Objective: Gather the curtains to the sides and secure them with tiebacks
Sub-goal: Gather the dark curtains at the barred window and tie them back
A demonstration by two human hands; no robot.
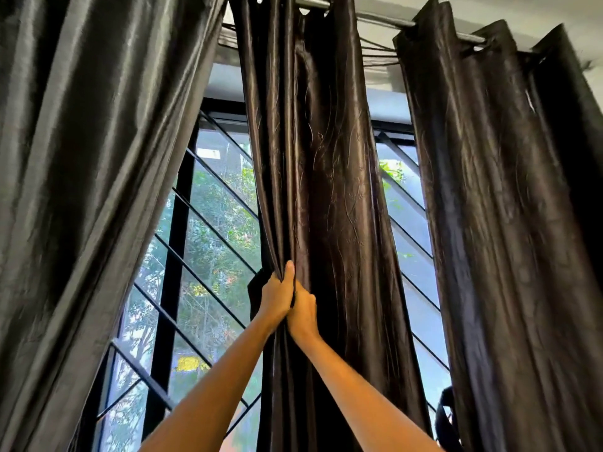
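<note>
Head view: your left hand (277,293) and right hand (302,313) both grip the middle curtain (326,190) at its left edge. Satin looks slippery, limp; bunch the folds, grip tight.

Single head-worn, wide-angle view, taken from close before the tall window with black diagonal bars (195,256) and tilted upward. The grey metal curtain rod (385,19) runs along the top edge, above the window; dark glossy satin curtain panels (326,190) hang across it at near range. Both bare forearms enter from the bottom edge, below the window's middle. No second view exists to overlap.
</note>
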